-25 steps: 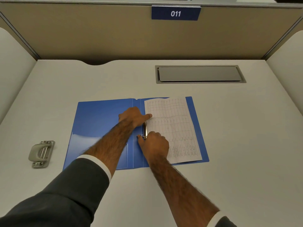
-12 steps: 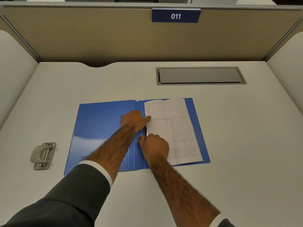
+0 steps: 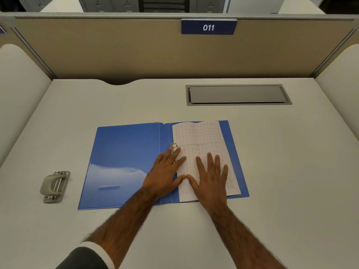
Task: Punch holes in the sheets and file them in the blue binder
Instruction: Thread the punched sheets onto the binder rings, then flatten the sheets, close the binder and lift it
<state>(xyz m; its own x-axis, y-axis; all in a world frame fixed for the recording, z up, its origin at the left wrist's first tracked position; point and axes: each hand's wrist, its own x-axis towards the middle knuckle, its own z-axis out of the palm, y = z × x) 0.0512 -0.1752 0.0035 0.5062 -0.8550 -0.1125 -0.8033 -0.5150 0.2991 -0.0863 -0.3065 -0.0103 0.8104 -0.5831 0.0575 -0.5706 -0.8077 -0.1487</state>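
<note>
The blue binder (image 3: pixel 124 162) lies open on the desk in front of me. White sheets (image 3: pixel 202 138) printed with a grid lie on its right half, threaded on the metal ring (image 3: pixel 172 145) by the spine. My left hand (image 3: pixel 165 173) lies flat with straight fingers across the spine and the sheets' left edge, fingertips just below the ring. My right hand (image 3: pixel 211 175) presses flat on the lower middle of the sheets, fingers spread. The two thumbs nearly touch. The lower ring is hidden under my hands.
A grey hole punch (image 3: pixel 54 187) sits on the desk left of the binder. A recessed grey cable hatch (image 3: pixel 238 94) is set in the desk behind the binder. Beige partition walls with a "011" sign (image 3: pixel 208 27) enclose the desk.
Both hands left the ring mechanism at the spine, opened out and now lie flat on the sheets. The camera view has tilted up slightly.
</note>
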